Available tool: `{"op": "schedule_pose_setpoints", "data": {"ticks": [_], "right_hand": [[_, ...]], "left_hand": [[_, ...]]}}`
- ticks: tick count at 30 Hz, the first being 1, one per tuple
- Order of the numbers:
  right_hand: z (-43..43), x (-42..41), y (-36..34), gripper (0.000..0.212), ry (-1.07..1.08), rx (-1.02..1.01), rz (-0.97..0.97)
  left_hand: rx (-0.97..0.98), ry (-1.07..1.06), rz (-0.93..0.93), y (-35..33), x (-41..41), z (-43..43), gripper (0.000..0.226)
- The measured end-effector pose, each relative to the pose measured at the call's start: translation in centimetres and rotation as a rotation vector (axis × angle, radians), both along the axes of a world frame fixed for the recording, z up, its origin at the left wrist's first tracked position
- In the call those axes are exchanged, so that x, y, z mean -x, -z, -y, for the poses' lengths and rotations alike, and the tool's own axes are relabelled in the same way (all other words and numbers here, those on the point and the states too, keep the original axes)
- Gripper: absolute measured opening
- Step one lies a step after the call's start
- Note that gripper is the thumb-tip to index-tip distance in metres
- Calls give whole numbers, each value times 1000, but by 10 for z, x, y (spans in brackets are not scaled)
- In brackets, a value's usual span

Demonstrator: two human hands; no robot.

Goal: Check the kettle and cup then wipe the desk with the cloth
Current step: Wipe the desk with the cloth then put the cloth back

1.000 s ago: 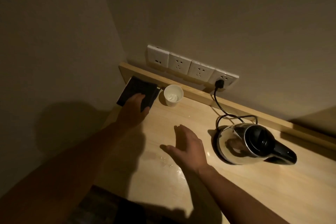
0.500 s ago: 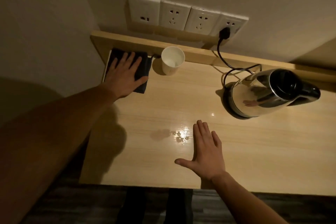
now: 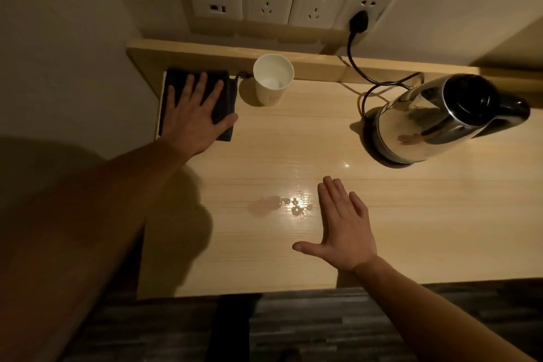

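Dark cloth (image 3: pixel 224 103) lay flat in the back left corner of the desk (image 3: pixel 411 229), against the raised wooden ledge (image 3: pixel 205 57) and the left wall. Left hand (image 3: pixel 196 117) rested palm-down on top of it, fingers (image 3: pixel 202 88) spread and straight, pressing rather than gripping; the cloth showed around the fingertips and along the thumb side.

White paper cup (image 3: pixel 271 79) stood upright just to the right of the cloth, apart from it, close to the ledge. Something pale showed at its bottom; contents could not be told.

Steel kettle (image 3: pixel 435 120) with black lid and handle sat on its base at the back right, well apart from the cup. Its black cord (image 3: pixel 357 67) looped behind it and ran up to a plug (image 3: pixel 359 23) in the rightmost of four white wall sockets (image 3: pixel 291 0).

Right hand (image 3: pixel 342 226) lay near the front middle of the desk, palm down, fingers extended together, thumb out to the left, holding nothing. Whether it touched the surface could not be told.

Small drops of water (image 3: pixel 295 206) and a faint damp patch glinted just left of the right hand's fingertips. Dark floor (image 3: pixel 323 326) showed below the desk's front edge.
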State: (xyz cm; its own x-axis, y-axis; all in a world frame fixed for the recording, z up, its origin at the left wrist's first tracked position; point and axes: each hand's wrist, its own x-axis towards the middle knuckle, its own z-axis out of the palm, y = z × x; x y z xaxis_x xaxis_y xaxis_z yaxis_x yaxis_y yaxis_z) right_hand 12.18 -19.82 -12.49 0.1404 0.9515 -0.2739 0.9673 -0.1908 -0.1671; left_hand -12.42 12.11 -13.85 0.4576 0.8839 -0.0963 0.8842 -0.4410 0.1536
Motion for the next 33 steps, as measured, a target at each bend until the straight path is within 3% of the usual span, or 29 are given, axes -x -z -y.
{"op": "schedule_pose_setpoints", "data": {"ticks": [8, 25, 33], "right_hand": [[3, 1, 1, 134, -5, -56, 8], [12, 4, 4, 132, -22, -147, 31], [13, 3, 8, 131, -32, -168, 23]], "left_hand": [[-12, -58, -8, 4, 10, 49, 92], [-9, -142, -17, 11, 65, 243, 93], [9, -159, -5, 13, 78, 303, 113]]}}
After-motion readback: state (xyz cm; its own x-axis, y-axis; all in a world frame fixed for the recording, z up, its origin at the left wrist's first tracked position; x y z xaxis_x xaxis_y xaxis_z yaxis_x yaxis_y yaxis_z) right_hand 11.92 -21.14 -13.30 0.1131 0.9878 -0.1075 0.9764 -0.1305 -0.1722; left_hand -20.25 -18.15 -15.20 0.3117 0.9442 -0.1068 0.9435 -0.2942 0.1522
